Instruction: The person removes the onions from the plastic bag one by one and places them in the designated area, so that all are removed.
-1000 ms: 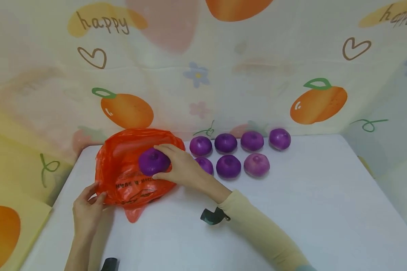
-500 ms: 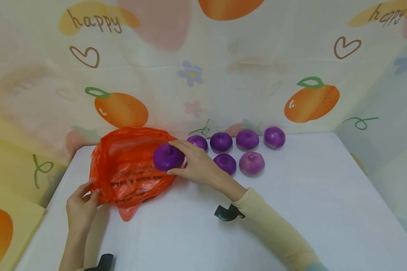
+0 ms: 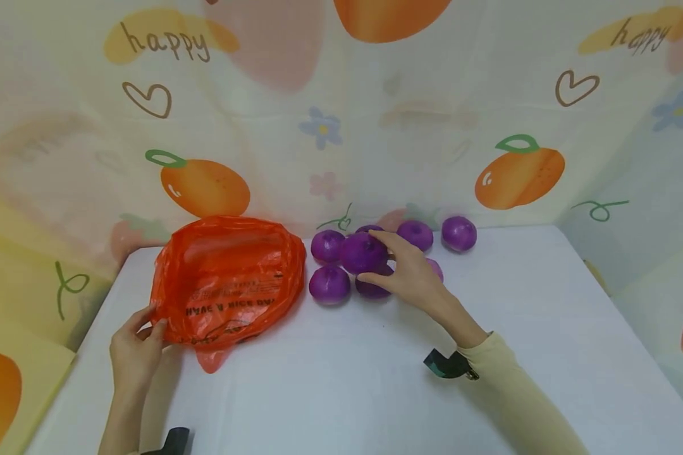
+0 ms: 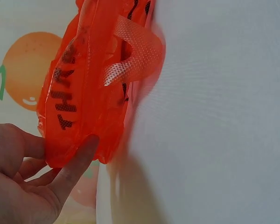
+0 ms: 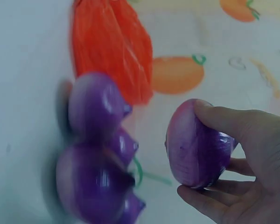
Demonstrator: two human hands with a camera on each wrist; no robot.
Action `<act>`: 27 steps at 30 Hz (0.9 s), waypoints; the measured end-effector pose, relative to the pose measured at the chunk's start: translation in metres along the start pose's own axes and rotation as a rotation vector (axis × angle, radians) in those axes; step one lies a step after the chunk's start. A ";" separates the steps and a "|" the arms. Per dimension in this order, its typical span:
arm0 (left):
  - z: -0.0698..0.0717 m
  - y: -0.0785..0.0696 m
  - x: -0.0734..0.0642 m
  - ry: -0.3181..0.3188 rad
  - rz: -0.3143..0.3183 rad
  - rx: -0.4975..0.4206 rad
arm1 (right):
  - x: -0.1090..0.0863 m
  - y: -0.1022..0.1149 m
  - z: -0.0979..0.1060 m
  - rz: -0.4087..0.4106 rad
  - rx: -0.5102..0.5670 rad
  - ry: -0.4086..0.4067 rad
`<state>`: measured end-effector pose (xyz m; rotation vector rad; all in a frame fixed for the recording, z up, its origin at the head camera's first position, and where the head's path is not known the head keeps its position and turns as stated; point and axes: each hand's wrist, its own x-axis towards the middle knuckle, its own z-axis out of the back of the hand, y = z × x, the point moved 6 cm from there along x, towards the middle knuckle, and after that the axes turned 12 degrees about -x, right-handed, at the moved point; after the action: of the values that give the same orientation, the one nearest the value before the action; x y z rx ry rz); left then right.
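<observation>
My right hand (image 3: 412,275) holds a purple onion (image 3: 364,253) between thumb and fingers, raised above two rows of other onions. In the right wrist view, this held onion (image 5: 193,149) is off the table, apart from the onions (image 5: 95,182) below. At the left, a red plastic bag (image 3: 233,272) stands with its mouth spread wide and printed lettering showing inside. My left hand (image 3: 133,357) pinches the bag's near left edge. The left wrist view shows the thumb and fingers (image 4: 77,168) on either side of the red plastic.
Several onions rest in two rows right of the bag, among them a front-left onion (image 3: 329,284) and a far-right onion (image 3: 459,234). The held onion and right hand partly cover some. Behind the white table (image 3: 319,392) hangs a patterned cloth (image 3: 410,158).
My right hand has carried the onion rightward, from over the bag's mouth to above the onion rows. My left hand stays at the bag's edge, and the bag remains spread.
</observation>
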<state>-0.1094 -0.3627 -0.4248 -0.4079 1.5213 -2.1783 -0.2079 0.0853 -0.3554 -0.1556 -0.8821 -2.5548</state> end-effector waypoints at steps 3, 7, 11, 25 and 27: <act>0.000 0.001 0.002 -0.016 -0.016 -0.012 | -0.012 -0.019 0.013 -0.054 -0.015 -0.015; 0.002 0.000 0.003 -0.029 -0.021 -0.025 | -0.028 -0.043 0.034 -0.078 -0.025 -0.099; 0.000 0.000 0.001 -0.012 -0.025 -0.029 | -0.045 -0.075 0.054 -0.147 -0.043 -0.180; -0.003 0.002 -0.003 -0.019 -0.019 -0.016 | -0.081 -0.162 0.052 -0.375 -0.227 -0.037; -0.001 0.003 -0.002 -0.015 -0.011 -0.014 | -0.080 -0.165 0.050 -0.378 -0.223 -0.034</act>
<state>-0.1083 -0.3615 -0.4277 -0.4379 1.5303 -2.1696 -0.2089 0.2608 -0.4276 -0.1072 -0.6878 -3.0103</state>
